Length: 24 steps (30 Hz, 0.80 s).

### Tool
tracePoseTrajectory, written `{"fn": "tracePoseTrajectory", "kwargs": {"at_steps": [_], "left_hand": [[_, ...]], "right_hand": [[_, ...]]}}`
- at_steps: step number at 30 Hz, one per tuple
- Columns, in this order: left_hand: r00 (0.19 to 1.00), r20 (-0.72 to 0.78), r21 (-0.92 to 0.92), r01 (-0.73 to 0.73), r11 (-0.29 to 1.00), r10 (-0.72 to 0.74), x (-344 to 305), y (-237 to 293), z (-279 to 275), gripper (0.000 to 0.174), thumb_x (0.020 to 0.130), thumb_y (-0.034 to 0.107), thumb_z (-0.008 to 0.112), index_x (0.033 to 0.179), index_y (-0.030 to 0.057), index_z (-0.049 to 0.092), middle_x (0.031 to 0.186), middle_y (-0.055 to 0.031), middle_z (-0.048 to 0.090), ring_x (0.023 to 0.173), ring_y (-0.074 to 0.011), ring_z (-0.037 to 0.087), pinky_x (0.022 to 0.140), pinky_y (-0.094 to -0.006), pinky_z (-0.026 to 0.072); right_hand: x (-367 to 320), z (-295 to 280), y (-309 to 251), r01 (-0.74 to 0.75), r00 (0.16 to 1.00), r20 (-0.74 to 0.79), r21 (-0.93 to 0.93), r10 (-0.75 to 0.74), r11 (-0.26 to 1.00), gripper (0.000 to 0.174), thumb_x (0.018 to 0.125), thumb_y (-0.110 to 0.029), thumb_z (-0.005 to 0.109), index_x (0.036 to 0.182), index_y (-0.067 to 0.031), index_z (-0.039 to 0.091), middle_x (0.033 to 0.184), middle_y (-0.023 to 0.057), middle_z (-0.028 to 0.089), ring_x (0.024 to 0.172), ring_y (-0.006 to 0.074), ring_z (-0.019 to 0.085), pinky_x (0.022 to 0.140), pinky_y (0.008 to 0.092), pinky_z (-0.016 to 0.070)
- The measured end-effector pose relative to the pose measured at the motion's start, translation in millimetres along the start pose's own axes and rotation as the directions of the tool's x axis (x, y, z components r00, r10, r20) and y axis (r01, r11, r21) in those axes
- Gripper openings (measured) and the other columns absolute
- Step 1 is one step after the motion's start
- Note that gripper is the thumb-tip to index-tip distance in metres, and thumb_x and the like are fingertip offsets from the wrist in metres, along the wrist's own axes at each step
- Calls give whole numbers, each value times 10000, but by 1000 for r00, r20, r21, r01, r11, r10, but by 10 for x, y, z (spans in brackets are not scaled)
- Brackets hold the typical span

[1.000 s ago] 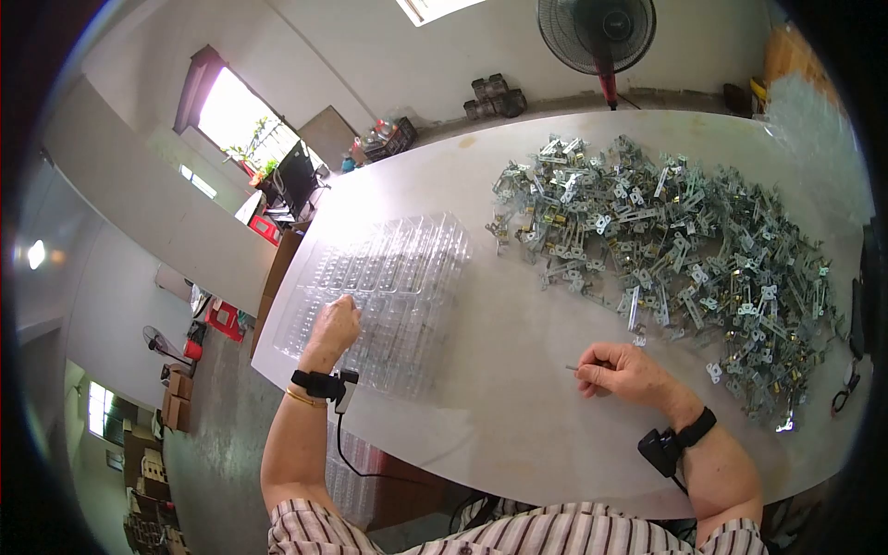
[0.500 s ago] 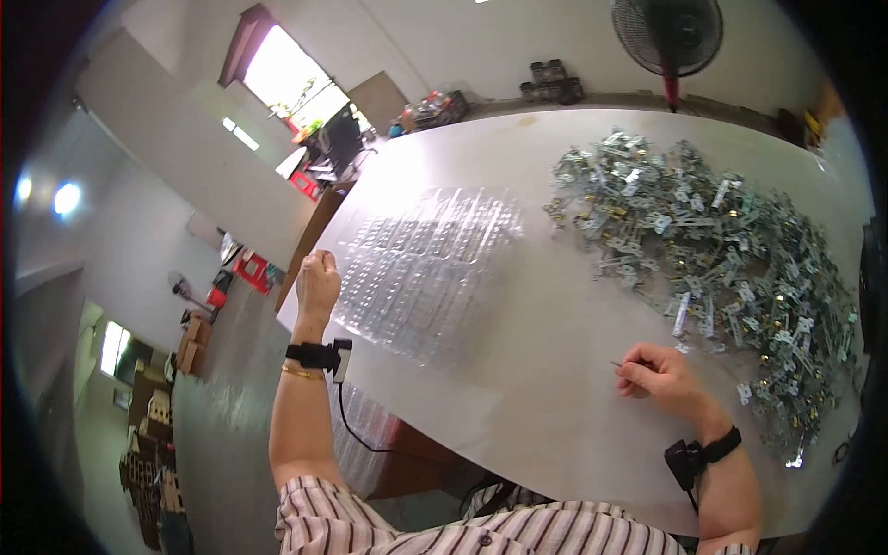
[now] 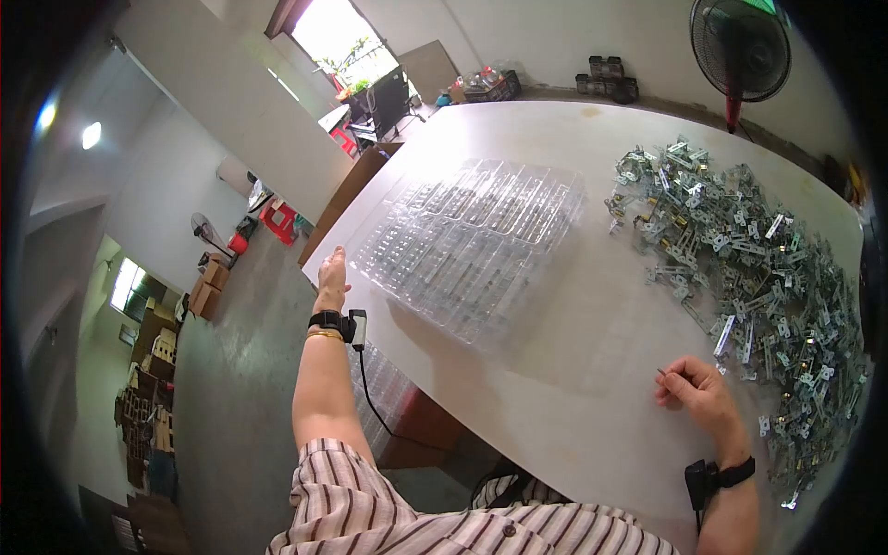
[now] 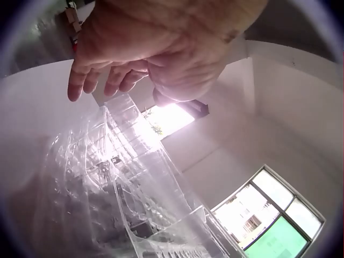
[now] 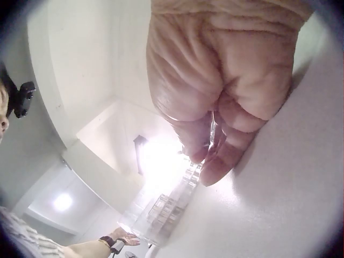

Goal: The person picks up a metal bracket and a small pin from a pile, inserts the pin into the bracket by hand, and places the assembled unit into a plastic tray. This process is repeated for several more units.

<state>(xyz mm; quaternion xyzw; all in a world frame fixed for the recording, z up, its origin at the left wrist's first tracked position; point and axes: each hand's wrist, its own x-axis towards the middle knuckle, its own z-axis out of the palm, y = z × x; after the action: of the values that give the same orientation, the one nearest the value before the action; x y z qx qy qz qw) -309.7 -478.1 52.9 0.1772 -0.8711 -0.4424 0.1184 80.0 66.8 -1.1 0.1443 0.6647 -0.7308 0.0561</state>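
A stack of clear plastic compartment trays (image 3: 435,268) lies on the white table, with rows of metal parts showing through it. My left hand (image 3: 333,277) is just off the near left side of the stack, by the table edge. In the left wrist view its fingers (image 4: 115,78) are extended and loosely bent, with nothing between them. On the right, my right hand (image 3: 689,388) pinches a small thin metal piece (image 5: 213,126) between thumb and fingers, low over the table. Most of that piece is hidden by the fingers.
A large heap of loose metal brackets (image 3: 740,250) covers the table's right side. More clear trays (image 3: 379,379) sit below the table's near edge, beside a cable from the left wrist. A standing fan (image 3: 740,51) is behind the table.
My left hand has moved off the top of the trays to their left side, and its curled fingers have straightened. The view has turned left. My right hand keeps pinching the metal piece.
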Motion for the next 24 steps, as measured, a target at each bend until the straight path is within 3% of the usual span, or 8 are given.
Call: {"fn": "tracePoseTrajectory", "kwargs": {"at_steps": [4, 7, 10, 12, 15, 19, 24], "left_hand": [[999, 9, -28, 44, 999, -44, 98, -14, 37, 636, 998, 505, 501, 1412, 23, 480, 1416, -158, 526, 1274, -334, 513, 834, -486, 551], [1000, -13, -47, -7, 999, 6, 193, -87, 92, 598, 1001, 479, 499, 1402, 35, 491, 1428, -155, 519, 1258, -333, 519, 820, -470, 552], [998, 48, -96, 53, 994, -49, 315, -191, 130, 541, 999, 435, 506, 1380, 51, 509, 1341, -135, 561, 1144, -296, 565, 778, -444, 557], [997, 59, -124, 57, 991, -50, 353, -251, 162, 467, 989, 373, 504, 1311, 37, 539, 1182, -110, 592, 990, -244, 587, 735, -419, 560], [997, 82, -153, 24, 988, -12, 348, -265, 145, 400, 971, 326, 499, 1227, 25, 562, 1048, -85, 583, 902, -207, 579, 711, -401, 561], [998, 67, -155, -2, 988, 13, 281, -258, 145, 374, 961, 316, 492, 1168, 15, 571, 1013, -92, 588, 878, -216, 586, 684, -395, 564], [997, 57, -77, 53, 996, -48, 344, -338, 199, 438, 966, 337, 471, 1248, 12, 554, 1011, -106, 594, 791, -219, 599, 606, -386, 569]], "right_hand": [[13, -28, 40, 16, 1000, 16, -18, -16, 1000, 131, 987, -170, 656, 967, -40, 648, 846, 33, 687, 756, 113, 674, 690, 254, 552], [8, -23, 21, 25, 1000, 5, -20, -25, 999, 133, 988, -167, 654, 973, -35, 649, 851, 37, 689, 754, 117, 674, 698, 259, 555], [1, -14, 5, -7, 1000, -4, -21, 7, 1000, 135, 990, -164, 649, 981, -30, 651, 852, 41, 689, 765, 122, 675, 703, 265, 557], [7, -21, 24, 7, 1000, 0, -5, -7, 1000, 132, 991, -156, 646, 986, -25, 651, 866, 47, 690, 773, 125, 676, 703, 265, 558], [7, -18, 23, 8, 1000, 5, 17, -8, 1000, 124, 991, -146, 644, 992, -22, 652, 881, 50, 690, 779, 124, 675, 703, 261, 559], [0, 4, 4, 15, 1000, -14, 24, -14, 1000, 123, 991, -143, 644, 994, -20, 654, 889, 49, 689, 777, 124, 675, 707, 261, 561], [-20, 15, -48, -54, 998, -10, 56, 54, 997, 135, 993, -153, 645, 992, -19, 656, 883, 42, 688, 783, 121, 678, 721, 261, 564]]}}
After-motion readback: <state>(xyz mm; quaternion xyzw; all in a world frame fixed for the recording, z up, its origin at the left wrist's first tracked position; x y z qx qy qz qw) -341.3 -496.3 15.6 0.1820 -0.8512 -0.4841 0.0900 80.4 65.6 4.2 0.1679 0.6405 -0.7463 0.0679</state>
